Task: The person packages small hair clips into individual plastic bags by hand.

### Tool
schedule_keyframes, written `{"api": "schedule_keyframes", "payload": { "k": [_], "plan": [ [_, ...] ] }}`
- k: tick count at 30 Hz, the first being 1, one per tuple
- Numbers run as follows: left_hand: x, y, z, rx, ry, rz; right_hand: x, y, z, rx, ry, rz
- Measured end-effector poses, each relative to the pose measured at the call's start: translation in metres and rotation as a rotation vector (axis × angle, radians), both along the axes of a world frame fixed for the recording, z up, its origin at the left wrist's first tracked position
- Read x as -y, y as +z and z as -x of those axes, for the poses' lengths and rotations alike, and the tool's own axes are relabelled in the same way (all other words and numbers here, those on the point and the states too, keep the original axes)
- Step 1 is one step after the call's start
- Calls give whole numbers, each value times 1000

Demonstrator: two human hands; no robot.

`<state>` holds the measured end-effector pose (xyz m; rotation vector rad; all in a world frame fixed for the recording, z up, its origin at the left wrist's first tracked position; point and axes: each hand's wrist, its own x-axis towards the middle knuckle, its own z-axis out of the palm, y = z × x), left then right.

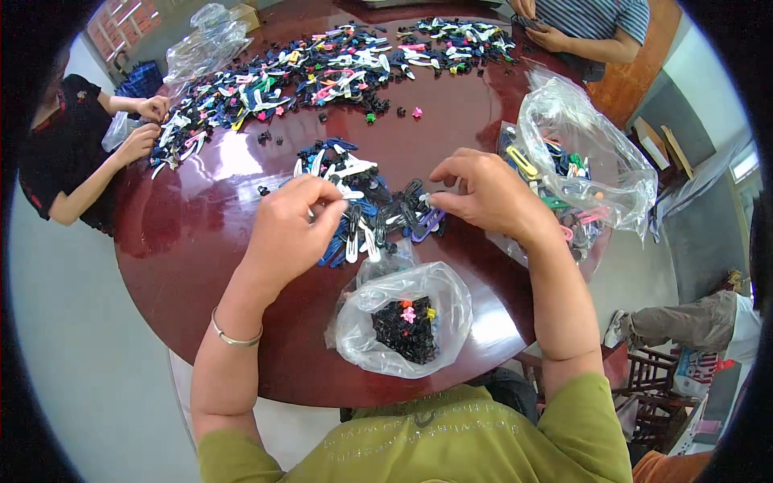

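A small heap of hair clips point(372, 211), mostly white, black and blue, lies on the table in front of me. At its left side my left hand point(294, 229) is closed in a pinch, with a white snap hair clip point(352, 195) at the fingertips. My right hand point(487, 197) is at the heap's right edge, fingers curled toward the thumb. Something small and pale shows at its fingertips, too small to name. Just below them lies a purple snap clip point(427, 226). Nearer me stands an open clear plastic bag point(452, 302) holding small black claw clips point(398, 334) and a few coloured ones.
A long pile of mixed clips point(322, 72) spreads across the far side of the round red-brown table point(201, 314). At right sits a large clear bag point(596, 153) with coloured snap clips. Two other people's hands work at the far left and far right.
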<state>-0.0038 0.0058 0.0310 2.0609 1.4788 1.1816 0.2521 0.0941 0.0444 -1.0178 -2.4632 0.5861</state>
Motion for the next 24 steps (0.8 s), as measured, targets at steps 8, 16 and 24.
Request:
{"api": "schedule_keyframes", "payload": {
  "k": [8,16,24],
  "plan": [
    [-7,-15,-1,-321,26,-308,0,-15,9,-21,87,-96],
    [-7,-15,-1,-429,-61,-243,-5,-11,7,-77,129,-36],
    [-4,-21,-6,-447,-104,-209,9,8,8,-492,97,676]
  ]
}}
